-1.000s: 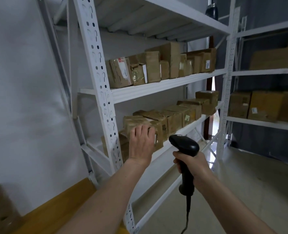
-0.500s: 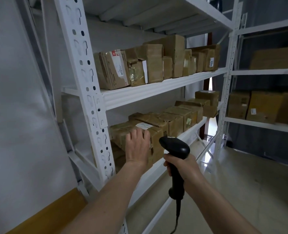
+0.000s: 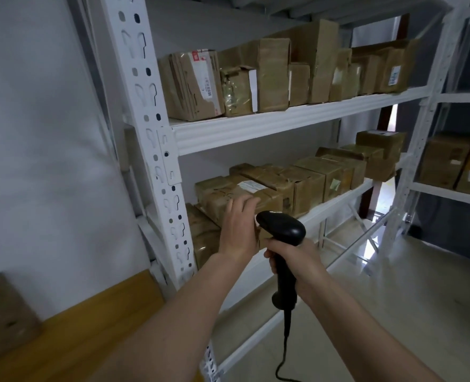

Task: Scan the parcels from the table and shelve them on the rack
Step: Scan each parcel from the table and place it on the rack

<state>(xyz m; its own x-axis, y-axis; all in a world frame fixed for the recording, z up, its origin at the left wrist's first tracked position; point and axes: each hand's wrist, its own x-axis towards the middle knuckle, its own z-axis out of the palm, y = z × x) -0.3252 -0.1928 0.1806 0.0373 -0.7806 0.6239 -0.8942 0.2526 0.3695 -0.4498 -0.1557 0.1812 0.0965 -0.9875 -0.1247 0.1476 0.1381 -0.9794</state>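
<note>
Closest of all, low on the left, is a wooden table (image 3: pixel 90 321) with one brown box (image 3: pixel 5 312) sitting on it by the wall.

A bit farther in, the right hand (image 3: pixel 297 260) has its fingers curled tight around the handle of a black scanner (image 3: pixel 282 232). The scanner stands up straight, and its cord (image 3: pixel 284 354) hangs down from the bottom of the handle.

Just left of the scanner, the left hand (image 3: pixel 239 227) is open. Its fingers are straight and close together, and they rest flat against the near side of a brown parcel (image 3: pixel 228 199). It holds nothing. This parcel is on the lower shelf of the white rack (image 3: pixel 156 150), at the left end, on top of another brown parcel (image 3: pixel 203 238). It has a white label (image 3: pixel 251 186) on its top.

Farther along the same shelf, to the right, a row of brown parcels (image 3: pixel 324 172) runs away toward the far end.

Higher up, the next shelf holds more taped boxes (image 3: pixel 283 70) standing side by side.

Far off on the right is a second rack (image 3: pixel 448 188) with bigger boxes (image 3: pixel 448 161) on it.
</note>
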